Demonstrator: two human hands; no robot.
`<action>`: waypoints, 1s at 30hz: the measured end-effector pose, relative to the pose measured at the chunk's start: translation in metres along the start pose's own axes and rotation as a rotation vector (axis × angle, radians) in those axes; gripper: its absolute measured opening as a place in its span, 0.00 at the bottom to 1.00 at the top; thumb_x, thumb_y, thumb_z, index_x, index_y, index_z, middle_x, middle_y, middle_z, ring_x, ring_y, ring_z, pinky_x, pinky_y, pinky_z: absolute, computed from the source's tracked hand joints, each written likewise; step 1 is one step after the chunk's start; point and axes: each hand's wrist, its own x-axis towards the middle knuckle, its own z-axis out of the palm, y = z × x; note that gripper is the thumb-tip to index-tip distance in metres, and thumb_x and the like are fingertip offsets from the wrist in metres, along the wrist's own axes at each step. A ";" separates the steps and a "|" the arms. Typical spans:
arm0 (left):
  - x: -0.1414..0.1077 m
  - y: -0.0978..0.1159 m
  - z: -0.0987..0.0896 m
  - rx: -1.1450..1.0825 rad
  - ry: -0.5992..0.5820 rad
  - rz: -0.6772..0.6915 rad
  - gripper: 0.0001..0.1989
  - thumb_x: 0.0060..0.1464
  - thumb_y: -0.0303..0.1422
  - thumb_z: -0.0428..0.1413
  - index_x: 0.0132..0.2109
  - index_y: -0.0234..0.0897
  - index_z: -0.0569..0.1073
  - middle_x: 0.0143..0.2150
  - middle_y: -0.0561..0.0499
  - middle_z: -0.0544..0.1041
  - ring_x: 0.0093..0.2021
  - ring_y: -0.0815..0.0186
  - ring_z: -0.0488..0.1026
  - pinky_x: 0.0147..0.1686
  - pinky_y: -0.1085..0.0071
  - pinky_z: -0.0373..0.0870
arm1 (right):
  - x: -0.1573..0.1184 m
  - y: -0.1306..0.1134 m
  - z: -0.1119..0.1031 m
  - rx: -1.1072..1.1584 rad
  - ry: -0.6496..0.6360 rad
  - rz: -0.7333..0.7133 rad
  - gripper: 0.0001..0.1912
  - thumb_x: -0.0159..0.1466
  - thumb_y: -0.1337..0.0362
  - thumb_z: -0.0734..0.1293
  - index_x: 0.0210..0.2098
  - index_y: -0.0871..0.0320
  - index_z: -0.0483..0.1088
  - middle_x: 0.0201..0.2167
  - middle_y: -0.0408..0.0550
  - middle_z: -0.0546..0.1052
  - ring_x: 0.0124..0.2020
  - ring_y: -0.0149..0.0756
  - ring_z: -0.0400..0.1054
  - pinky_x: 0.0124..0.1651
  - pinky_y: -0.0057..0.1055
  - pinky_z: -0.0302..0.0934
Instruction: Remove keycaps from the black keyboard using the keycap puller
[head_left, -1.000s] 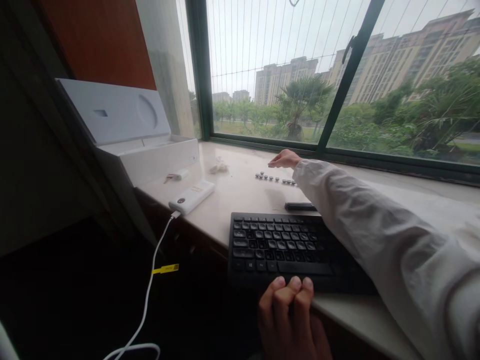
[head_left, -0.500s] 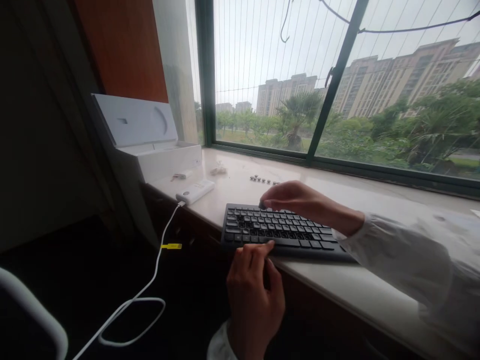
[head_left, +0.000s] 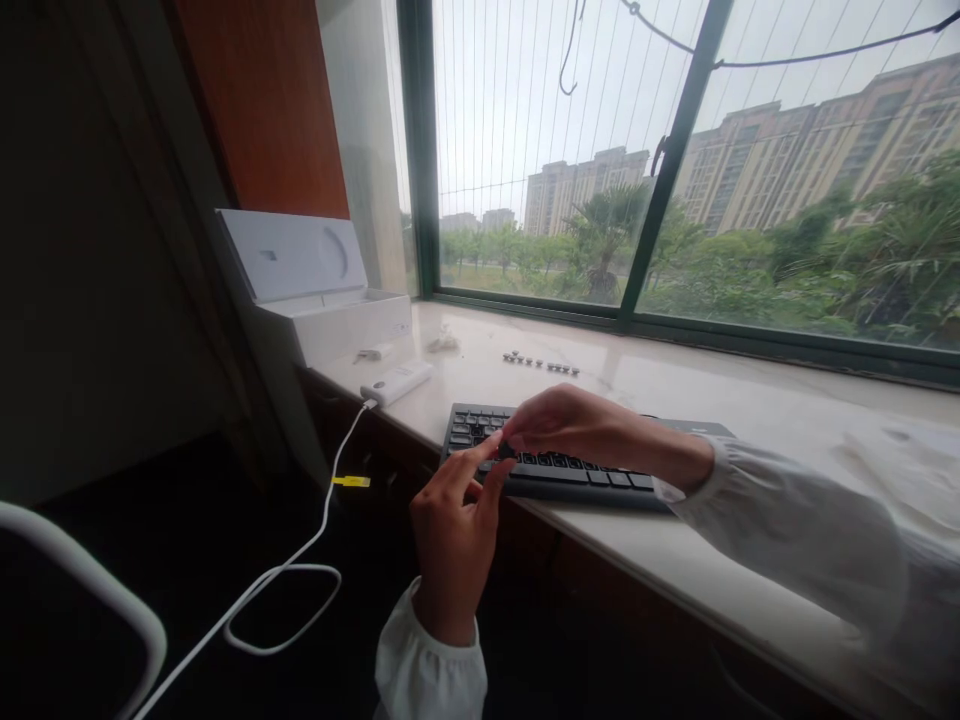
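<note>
A dark keyboard [head_left: 577,485] lies along the front edge of the windowsill, with dark gaps among its keys where caps are off. Over its left part, my right hand [head_left: 585,425] pinches a small dark keycap [head_left: 507,450]. My left hand [head_left: 457,530] comes up from below, its thumb and index fingertips closed around the same keycap. The two hands meet there and hide many of the keys. Behind the keyboard, several loose keycaps [head_left: 538,363] sit in a row on the sill.
An open white box [head_left: 337,330] stands at the left end of the sill [head_left: 637,365]. Before it lies a white power bank [head_left: 397,382] with a white cable [head_left: 326,510] hanging over the edge. A window [head_left: 540,150] rises behind; a white curved bar [head_left: 90,580] is at lower left.
My right hand has brought the keycap from the keyboard's back edge down toward its front left. My left hand has left the front edge and moved up-left to the keycap.
</note>
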 end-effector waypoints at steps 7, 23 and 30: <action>0.014 -0.009 -0.002 0.100 -0.039 0.024 0.09 0.58 0.40 0.59 0.45 0.46 0.77 0.40 0.57 0.81 0.23 0.75 0.70 0.32 0.76 0.68 | 0.005 0.010 -0.006 -0.109 0.065 -0.055 0.22 0.59 0.48 0.69 0.40 0.60 0.77 0.34 0.49 0.80 0.34 0.34 0.71 0.37 0.30 0.63; 0.018 -0.024 -0.004 0.128 -0.089 -0.093 0.09 0.55 0.42 0.61 0.43 0.47 0.76 0.40 0.59 0.80 0.22 0.75 0.69 0.30 0.75 0.68 | 0.004 0.002 -0.018 -0.338 0.222 -0.036 0.20 0.59 0.48 0.67 0.38 0.59 0.78 0.33 0.48 0.80 0.34 0.34 0.71 0.38 0.31 0.62; 0.025 -0.031 -0.011 0.191 -0.055 -0.096 0.11 0.55 0.44 0.60 0.42 0.46 0.76 0.38 0.58 0.80 0.21 0.74 0.69 0.31 0.73 0.67 | 0.006 0.012 -0.030 -0.366 0.235 -0.059 0.21 0.60 0.47 0.66 0.38 0.59 0.78 0.35 0.50 0.80 0.35 0.36 0.72 0.39 0.32 0.63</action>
